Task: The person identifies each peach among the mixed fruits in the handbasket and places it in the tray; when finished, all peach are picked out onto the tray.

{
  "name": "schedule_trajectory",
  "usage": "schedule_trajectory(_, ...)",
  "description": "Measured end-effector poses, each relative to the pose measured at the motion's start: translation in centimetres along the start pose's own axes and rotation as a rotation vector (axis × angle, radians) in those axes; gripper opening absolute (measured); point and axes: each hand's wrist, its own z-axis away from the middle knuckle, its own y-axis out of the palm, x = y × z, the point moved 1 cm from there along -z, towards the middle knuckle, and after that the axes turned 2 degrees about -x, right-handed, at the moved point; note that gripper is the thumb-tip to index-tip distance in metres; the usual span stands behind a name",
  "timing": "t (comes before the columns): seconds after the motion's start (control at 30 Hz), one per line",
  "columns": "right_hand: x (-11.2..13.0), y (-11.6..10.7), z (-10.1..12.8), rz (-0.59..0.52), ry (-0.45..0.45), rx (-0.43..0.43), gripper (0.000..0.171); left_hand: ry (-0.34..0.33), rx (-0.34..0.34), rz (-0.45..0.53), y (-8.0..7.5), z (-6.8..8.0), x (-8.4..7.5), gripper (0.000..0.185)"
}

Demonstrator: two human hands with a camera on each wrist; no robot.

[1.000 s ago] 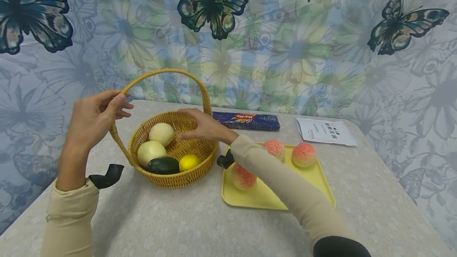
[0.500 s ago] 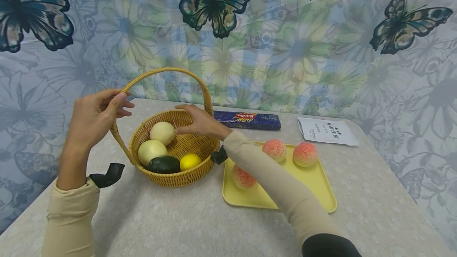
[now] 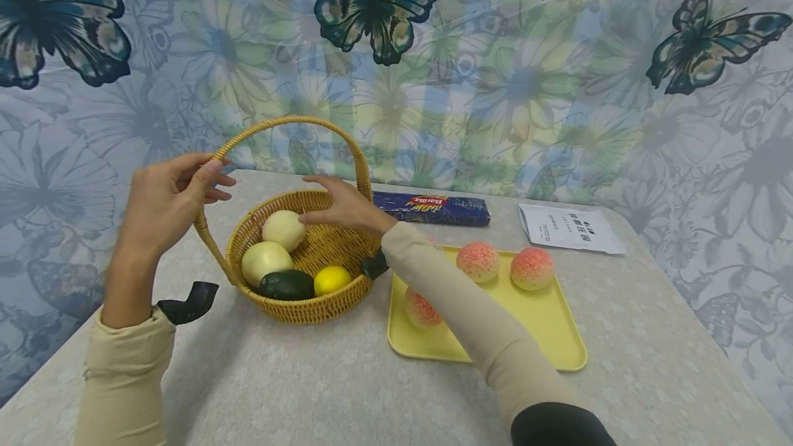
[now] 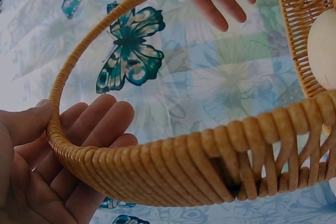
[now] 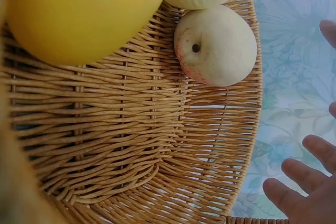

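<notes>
A wicker basket (image 3: 303, 310) holds two pale round fruits (image 3: 283, 228), a dark avocado (image 3: 286, 285) and a yellow lemon (image 3: 331, 279). My left hand (image 3: 207, 181) grips the basket handle (image 4: 173, 171) on its left side, thumb on one face and fingers on the other. My right hand (image 3: 312, 202) reaches over the basket with fingers straight, its thumb close to the upper pale fruit (image 5: 216, 45); I cannot tell if it touches. The right wrist view shows that hand's fingertips (image 5: 299, 182) spread above the woven rim, holding nothing.
A yellow tray (image 3: 545, 339) with three pink peaches (image 3: 531, 268) sits right of the basket. A blue pasta box (image 3: 434, 207) and a white printed sheet (image 3: 573, 228) lie behind it. A butterfly-print curtain backs the table.
My right hand has moved left and farther over the basket, toward the upper pale fruit. The left hand stays on the handle.
</notes>
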Motion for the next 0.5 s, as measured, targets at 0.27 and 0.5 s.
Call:
schedule_trajectory(0.27,0.48,0.19,-0.43,0.011,-0.019,-0.017,0.074,0.0,-0.006,0.002,-0.14,0.04,0.17,0.037)
schedule_trajectory(0.5,0.59,0.8,-0.8,0.016,-0.028,-0.003,0.073,-0.004,-0.004,-0.008,0.12,0.08,-0.28,0.038)
